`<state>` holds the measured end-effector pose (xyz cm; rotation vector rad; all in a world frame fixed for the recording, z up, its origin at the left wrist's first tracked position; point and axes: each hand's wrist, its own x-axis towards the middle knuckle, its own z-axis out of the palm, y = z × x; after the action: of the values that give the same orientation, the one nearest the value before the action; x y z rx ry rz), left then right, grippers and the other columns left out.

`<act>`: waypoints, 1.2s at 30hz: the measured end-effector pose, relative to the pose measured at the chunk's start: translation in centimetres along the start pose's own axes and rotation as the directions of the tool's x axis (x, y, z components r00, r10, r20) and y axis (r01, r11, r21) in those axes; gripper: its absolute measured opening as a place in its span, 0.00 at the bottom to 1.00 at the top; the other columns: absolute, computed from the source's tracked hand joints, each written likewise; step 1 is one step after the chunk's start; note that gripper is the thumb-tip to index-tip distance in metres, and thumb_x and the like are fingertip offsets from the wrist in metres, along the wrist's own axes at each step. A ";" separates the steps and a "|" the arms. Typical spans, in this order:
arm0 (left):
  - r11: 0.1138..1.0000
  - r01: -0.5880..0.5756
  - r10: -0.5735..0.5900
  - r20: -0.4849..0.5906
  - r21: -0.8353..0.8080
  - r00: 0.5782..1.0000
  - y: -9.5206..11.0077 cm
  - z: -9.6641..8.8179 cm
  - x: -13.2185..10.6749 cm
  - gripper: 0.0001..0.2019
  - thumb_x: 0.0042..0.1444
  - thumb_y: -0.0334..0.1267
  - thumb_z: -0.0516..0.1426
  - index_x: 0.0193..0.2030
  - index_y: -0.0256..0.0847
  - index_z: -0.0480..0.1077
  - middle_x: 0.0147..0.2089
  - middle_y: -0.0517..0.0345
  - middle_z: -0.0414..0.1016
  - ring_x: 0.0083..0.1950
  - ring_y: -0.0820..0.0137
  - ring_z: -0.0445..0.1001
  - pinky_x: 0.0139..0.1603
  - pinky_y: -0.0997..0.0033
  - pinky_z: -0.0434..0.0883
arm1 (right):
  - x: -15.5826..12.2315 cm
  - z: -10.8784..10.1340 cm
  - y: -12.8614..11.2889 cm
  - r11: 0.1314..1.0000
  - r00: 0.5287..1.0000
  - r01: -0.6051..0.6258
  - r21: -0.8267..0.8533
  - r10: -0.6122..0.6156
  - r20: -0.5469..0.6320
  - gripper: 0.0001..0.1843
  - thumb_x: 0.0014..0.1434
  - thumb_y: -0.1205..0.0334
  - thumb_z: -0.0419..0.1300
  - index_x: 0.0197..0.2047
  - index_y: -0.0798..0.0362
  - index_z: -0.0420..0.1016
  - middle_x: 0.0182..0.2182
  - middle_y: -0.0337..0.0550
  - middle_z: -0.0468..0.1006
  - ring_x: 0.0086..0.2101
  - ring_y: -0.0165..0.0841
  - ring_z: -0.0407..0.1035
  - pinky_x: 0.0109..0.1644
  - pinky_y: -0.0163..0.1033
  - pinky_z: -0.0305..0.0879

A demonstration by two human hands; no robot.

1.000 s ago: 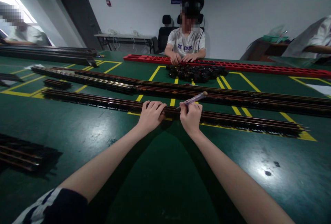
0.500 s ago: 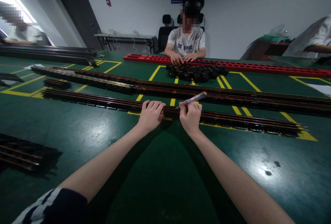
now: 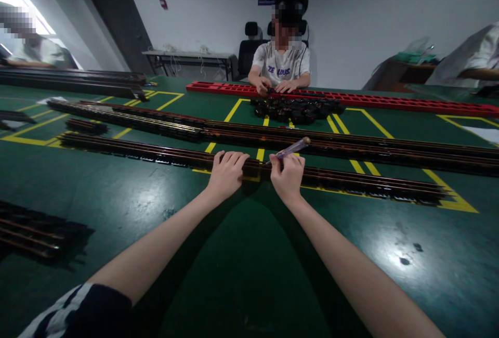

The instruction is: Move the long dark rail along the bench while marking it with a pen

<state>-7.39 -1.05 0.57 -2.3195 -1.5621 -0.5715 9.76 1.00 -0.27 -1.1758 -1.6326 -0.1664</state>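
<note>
My left hand [image 3: 228, 174] is closed over a long black strip with copper-coloured bars [image 3: 148, 152], its fingers curled across the far edge. To its right, my right hand [image 3: 287, 174] grips a screwdriver [image 3: 293, 147] with a translucent purplish handle. The tool slants up to the right. Its thin tip points down-left at the strip between my hands, where a bit of yellow line shows through. Whether the tip touches is too small to tell. Past my right hand, the right stretch of black strip [image 3: 374, 183] carries on along the table.
Longer bundled black strips [image 3: 312, 140] lie just beyond. A pile of small black parts [image 3: 296, 109] and a red slotted rail [image 3: 390, 100] sit before a co-worker [image 3: 281, 62] opposite. More strips [image 3: 35, 231] lie at near left on the green table [image 3: 241, 275].
The right stretch of strip has slid slightly left, and more yellow line shows between my hands. The screwdriver handle has dipped a little left. The co-worker's hand has shifted.
</note>
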 end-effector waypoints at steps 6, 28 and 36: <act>1.000 0.010 -0.010 0.017 -0.005 1.000 0.0 -0.2 0.1 0.21 0.54 0.26 0.48 0.55 0.37 0.66 0.54 0.49 0.73 0.56 0.57 0.67 0.60 0.51 0.56 | 0.0 -0.2 -0.2 1.000 1.000 0.006 0.002 -0.006 0.014 0.14 0.63 0.57 0.50 0.28 0.53 0.67 0.26 0.44 0.73 0.30 0.36 0.66 0.39 0.43 0.56; 1.000 0.012 -0.012 0.020 -0.014 1.000 0.0 -0.3 0.1 0.22 0.52 0.25 0.49 0.54 0.39 0.66 0.54 0.50 0.73 0.56 0.57 0.68 0.60 0.50 0.57 | 0.0 -0.3 -0.4 0.993 0.999 -0.041 -0.114 0.036 -0.038 0.15 0.62 0.57 0.49 0.26 0.52 0.67 0.24 0.43 0.71 0.30 0.35 0.65 0.40 0.43 0.54; 1.000 0.010 -0.010 0.027 -0.019 1.000 -0.1 -0.2 0.1 0.22 0.53 0.26 0.48 0.54 0.38 0.67 0.53 0.50 0.74 0.56 0.58 0.68 0.61 0.51 0.56 | 0.0 -0.4 -0.5 0.992 0.997 -0.063 -0.112 0.058 -0.047 0.16 0.63 0.57 0.49 0.27 0.53 0.67 0.24 0.44 0.71 0.29 0.35 0.64 0.40 0.43 0.54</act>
<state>-7.46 -1.04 0.82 -2.3437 -1.5874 -0.5623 9.65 0.50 0.08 -1.2977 -1.5645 -0.2475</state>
